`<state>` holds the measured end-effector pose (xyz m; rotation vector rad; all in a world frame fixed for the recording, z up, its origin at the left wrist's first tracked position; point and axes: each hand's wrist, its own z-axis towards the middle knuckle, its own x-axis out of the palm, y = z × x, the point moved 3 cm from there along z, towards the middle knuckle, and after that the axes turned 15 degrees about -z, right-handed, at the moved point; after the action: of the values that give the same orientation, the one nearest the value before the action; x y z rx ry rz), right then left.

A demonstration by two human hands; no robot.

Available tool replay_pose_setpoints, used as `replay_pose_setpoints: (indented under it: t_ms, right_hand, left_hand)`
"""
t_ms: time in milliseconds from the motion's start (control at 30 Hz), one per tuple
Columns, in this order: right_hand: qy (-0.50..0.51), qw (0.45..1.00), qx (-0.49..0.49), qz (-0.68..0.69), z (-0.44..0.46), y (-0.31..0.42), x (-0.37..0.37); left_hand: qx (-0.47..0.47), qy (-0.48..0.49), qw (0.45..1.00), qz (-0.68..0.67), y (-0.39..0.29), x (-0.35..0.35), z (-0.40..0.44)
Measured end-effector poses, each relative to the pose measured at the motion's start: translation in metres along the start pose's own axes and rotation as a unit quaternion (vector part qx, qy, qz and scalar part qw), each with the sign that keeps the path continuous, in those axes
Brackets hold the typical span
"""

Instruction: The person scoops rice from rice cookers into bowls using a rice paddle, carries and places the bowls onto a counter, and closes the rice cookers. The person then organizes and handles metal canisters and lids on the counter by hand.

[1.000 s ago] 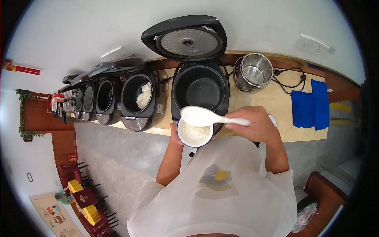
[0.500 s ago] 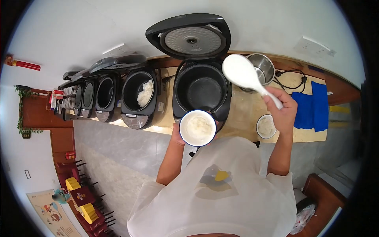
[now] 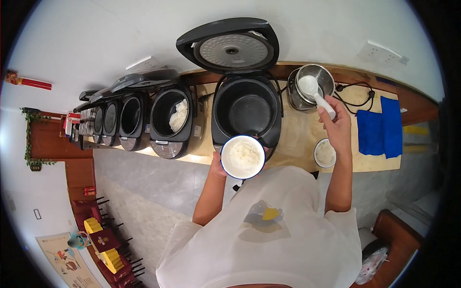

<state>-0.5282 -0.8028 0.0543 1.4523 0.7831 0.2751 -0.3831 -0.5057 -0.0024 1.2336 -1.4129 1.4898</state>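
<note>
A white bowl of rice with a blue rim rests in my left hand, whose fingers wrap round its side in front of the nearest rice cooker. That cooker's lid stands up, and no rice shows in its dark pot. My right hand grips the handle of a white rice paddle. The paddle's blade dips into a steel pot at the back of the table. Below my right hand, a second bowl of rice stands on the table.
Several more rice cookers line up to the left, one with white rice inside. A blue cloth lies at the table's right end, near a black cord. A clear plastic container sits beside the nearest cooker.
My right hand has brought the paddle down from above the table, so its blade is now inside the steel pot. The bowl in my left hand has stayed almost in place.
</note>
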Motion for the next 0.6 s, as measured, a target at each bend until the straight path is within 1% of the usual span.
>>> replay_pose_setpoints:
  t_ms: [100,200,267,367,467,600]
  right_hand:
    - [0.022,1.0,-0.008,-0.002,0.001,-0.012,0.002]
    - [0.013,1.0,0.005,0.0,-0.004,-0.016,0.002]
    - [-0.004,1.0,0.021,-0.007,-0.007,-0.015,-0.002]
    - [-0.008,0.999,0.045,0.006,-0.009,-0.028,-0.007]
    - [-0.024,0.998,0.05,0.0,-0.013,-0.028,-0.01]
    - [-0.018,0.999,0.049,0.013,-0.014,-0.032,-0.008]
  left_hand:
    - [-0.005,0.0,1.0,-0.009,0.001,0.0,-0.001]
    - [-0.004,-0.002,1.0,-0.025,0.002,0.002,-0.001]
    - [0.009,-0.022,1.0,-0.009,0.002,0.003,0.0]
    - [0.015,-0.017,1.0,0.006,0.002,0.001,0.001]
    - [0.025,-0.031,0.999,0.016,0.002,0.004,0.0]
    - [0.019,-0.021,0.999,0.021,0.0,0.003,0.001]
